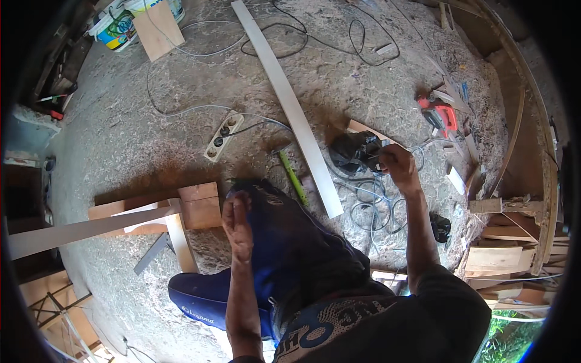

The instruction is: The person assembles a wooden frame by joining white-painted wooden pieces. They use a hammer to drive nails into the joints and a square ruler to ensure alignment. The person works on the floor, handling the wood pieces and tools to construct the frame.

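My right hand (399, 164) is raised on the right with its fingers curled closed, beside a black plastic bag (351, 152) on the floor. Whatever lies between those fingers is too small to make out. Over my bent knee in blue trousers, my left hand (237, 225) has its fingers drawn together, and anything inside them is hidden. A hammer with a green handle (293, 176) lies between my hands, next to a long pale board (284, 97). To the left of my left hand, a brown wooden block (201, 204) touches a pale wooden frame piece (180, 242).
A power strip (225, 134) with plugged cables lies ahead. Loose grey cable (378, 209) coils near my right forearm. A red power tool (445, 116) sits far right, with wood offcuts (496, 259) below. Buckets (115, 30) and a plywood sheet (157, 30) stand far left.
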`<action>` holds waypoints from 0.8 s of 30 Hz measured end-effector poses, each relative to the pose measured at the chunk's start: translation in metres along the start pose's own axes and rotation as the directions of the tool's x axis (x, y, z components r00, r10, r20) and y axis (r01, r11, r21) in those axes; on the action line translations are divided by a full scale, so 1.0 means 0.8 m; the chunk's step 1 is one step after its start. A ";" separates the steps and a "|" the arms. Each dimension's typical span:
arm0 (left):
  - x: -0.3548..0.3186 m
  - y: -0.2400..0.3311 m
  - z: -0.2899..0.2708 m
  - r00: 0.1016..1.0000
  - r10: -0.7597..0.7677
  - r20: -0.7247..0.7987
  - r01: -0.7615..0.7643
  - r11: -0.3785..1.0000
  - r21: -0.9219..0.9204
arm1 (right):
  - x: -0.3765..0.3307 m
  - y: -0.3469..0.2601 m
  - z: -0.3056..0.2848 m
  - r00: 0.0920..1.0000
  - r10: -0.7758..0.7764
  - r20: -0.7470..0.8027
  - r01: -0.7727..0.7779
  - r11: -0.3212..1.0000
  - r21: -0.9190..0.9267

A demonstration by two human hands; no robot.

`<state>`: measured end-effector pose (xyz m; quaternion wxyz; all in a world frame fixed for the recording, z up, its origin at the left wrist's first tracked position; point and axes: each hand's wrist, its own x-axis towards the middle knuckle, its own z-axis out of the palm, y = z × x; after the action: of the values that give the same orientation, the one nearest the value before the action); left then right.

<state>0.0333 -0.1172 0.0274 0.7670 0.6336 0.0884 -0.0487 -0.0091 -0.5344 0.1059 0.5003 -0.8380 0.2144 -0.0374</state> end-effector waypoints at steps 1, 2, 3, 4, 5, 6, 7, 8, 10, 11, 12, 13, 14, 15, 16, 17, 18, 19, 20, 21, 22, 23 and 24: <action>-0.003 0.006 0.020 0.995 -0.012 0.101 0.013 1.000 -0.010 | -0.005 -0.022 0.014 0.998 -0.030 0.056 0.027 0.998 0.052; -0.007 0.009 0.042 0.981 0.003 0.196 0.002 1.000 -0.028 | -0.008 -0.041 0.030 0.994 -0.027 0.104 0.019 0.997 0.079; -0.006 0.011 0.063 0.962 -0.085 0.260 0.110 0.990 -0.083 | -0.012 -0.060 0.048 0.973 -0.087 0.215 0.062 0.991 0.117; -0.006 0.013 0.080 0.933 -0.119 0.341 0.182 0.970 -0.159 | -0.016 -0.075 0.066 0.942 -0.107 0.317 0.070 0.989 0.127; -0.008 0.015 0.092 0.896 -0.185 0.403 0.279 0.941 -0.189 | -0.023 -0.088 0.088 0.901 -0.133 0.413 0.080 0.986 0.144; -0.008 0.016 0.100 0.844 -0.191 0.500 0.353 0.901 -0.253 | -0.029 -0.098 0.110 0.851 -0.139 0.506 0.098 0.989 0.107; -0.007 0.017 0.102 0.806 -0.221 0.549 0.410 0.878 -0.249 | -0.034 -0.105 0.131 0.790 -0.164 0.591 0.139 0.986 0.087; -0.007 0.017 0.101 0.760 -0.210 0.615 0.455 0.848 -0.272 | -0.041 -0.110 0.148 0.761 -0.223 0.609 0.221 0.972 0.080; -0.009 0.017 0.090 0.726 -0.260 0.636 0.535 0.795 -0.286 | -0.041 -0.113 0.174 0.763 -0.143 0.630 0.119 0.990 0.081; -0.011 0.015 0.083 0.741 -0.288 0.607 0.554 0.773 -0.309 | -0.041 -0.112 0.185 0.762 -0.113 0.638 0.053 0.992 0.112; -0.013 0.014 0.074 0.740 -0.329 0.587 0.593 0.731 -0.338 | -0.041 -0.110 0.192 0.752 -0.095 0.652 -0.015 0.987 0.161; -0.015 0.012 0.066 0.730 -0.369 0.575 0.632 0.685 -0.361 | -0.040 -0.107 0.199 0.750 -0.151 0.644 0.080 0.987 0.138; -0.017 0.010 0.059 0.731 -0.375 0.571 0.639 0.671 -0.377 | -0.038 -0.105 0.206 0.746 -0.208 0.633 0.157 0.978 0.136; -0.019 0.007 0.054 0.728 -0.377 0.573 0.646 0.658 -0.388 | -0.036 -0.103 0.211 0.739 -0.215 0.639 0.197 0.975 0.100; -0.021 0.005 0.052 0.731 -0.374 0.571 0.648 0.644 -0.407 | -0.035 -0.102 0.214 0.741 -0.286 0.608 0.316 0.947 0.059; -0.022 0.003 0.050 0.734 -0.361 0.576 0.650 0.621 -0.438 | -0.034 -0.102 0.218 0.741 -0.306 0.598 0.391 0.920 -0.014; -0.024 0.001 0.050 0.743 -0.345 0.574 0.646 0.596 -0.477 | -0.036 -0.104 0.223 0.740 -0.320 0.591 0.457 0.885 -0.093; -0.024 0.000 0.051 0.752 -0.336 0.567 0.641 0.577 -0.507 | -0.039 -0.105 0.227 0.746 -0.366 0.557 0.501 0.859 -0.107; -0.024 -0.001 0.051 0.774 -0.304 0.555 0.616 0.560 -0.553 | -0.044 -0.108 0.232 0.751 -0.405 0.522 0.539 0.833 -0.128; -0.024 -0.001 0.052 0.795 -0.279 0.538 0.592 0.550 -0.589 | -0.050 -0.110 0.238 0.750 -0.444 0.490 0.574 0.805 -0.148; -0.024 -0.001 0.051 0.805 -0.259 0.534 0.578 0.543 -0.609 | -0.056 -0.112 0.241 0.751 -0.438 0.494 0.566 0.812 -0.141; -0.024 -0.001 0.050 0.824 -0.211 0.526 0.546 0.541 -0.640 | -0.063 -0.113 0.245 0.750 -0.430 0.503 0.558 0.819 -0.133; -0.024 -0.002 0.048 0.830 -0.170 0.532 0.530 0.540 -0.654 | -0.071 -0.113 0.248 0.745 -0.442 0.500 0.562 0.820 -0.112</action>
<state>0.0169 -0.1559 0.0370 0.9369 0.1798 0.0675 -0.2922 0.0239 -0.3117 0.0930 0.3949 -0.9064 -0.1404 0.0521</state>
